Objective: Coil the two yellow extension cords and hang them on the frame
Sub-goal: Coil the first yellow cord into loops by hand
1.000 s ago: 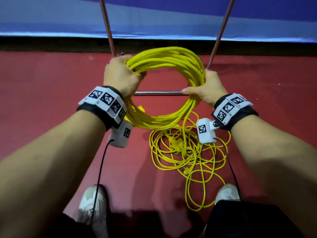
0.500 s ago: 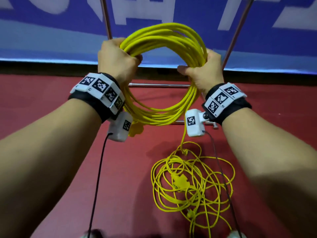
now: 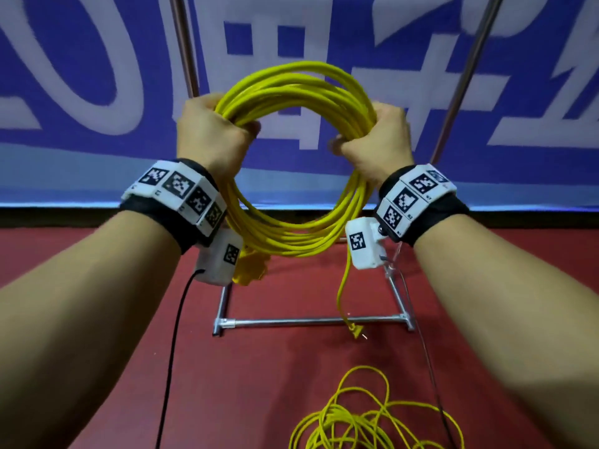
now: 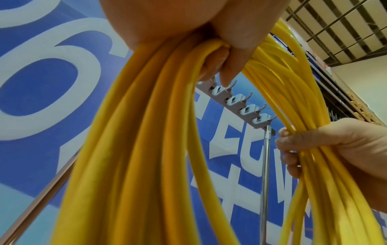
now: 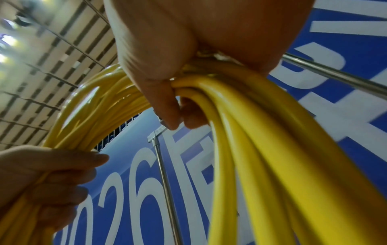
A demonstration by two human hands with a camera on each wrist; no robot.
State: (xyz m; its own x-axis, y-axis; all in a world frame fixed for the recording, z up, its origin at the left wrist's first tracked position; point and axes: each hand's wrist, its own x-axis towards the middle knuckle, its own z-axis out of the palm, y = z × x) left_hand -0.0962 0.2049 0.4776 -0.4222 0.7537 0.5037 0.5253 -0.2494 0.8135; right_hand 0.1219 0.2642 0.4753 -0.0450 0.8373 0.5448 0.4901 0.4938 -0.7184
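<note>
Both grips clenched on the same bundle. Left hand [image 3: 212,131] wraps the coiled cord [image 3: 296,163] at its 10 o'clock; right hand [image 3: 376,140] wraps it at 2 o'clock. Fingers fully curled round all the strands, likely so no loop slips out and the ring stays open.

Coil held upright, in the air, between the two uprights of the frame [image 3: 311,321]. Opening faces the frame. Judged: holding the sides leaves the top arc free to go over a hook.

Left wrist view: row of hooks [image 4: 243,102] on the top bar, seen through the coil's opening, above and beyond it. Coil not yet on any hook.

Loose tail with plug [image 3: 354,330] dangles from the coil's 5 o'clock, near the frame's base bar. Socket end [image 3: 251,265] hangs at 7 o'clock.

Second cord [image 3: 372,419] lies uncoiled on the red floor at 6 o'clock, well apart from the frame. Half the task still open.
</note>
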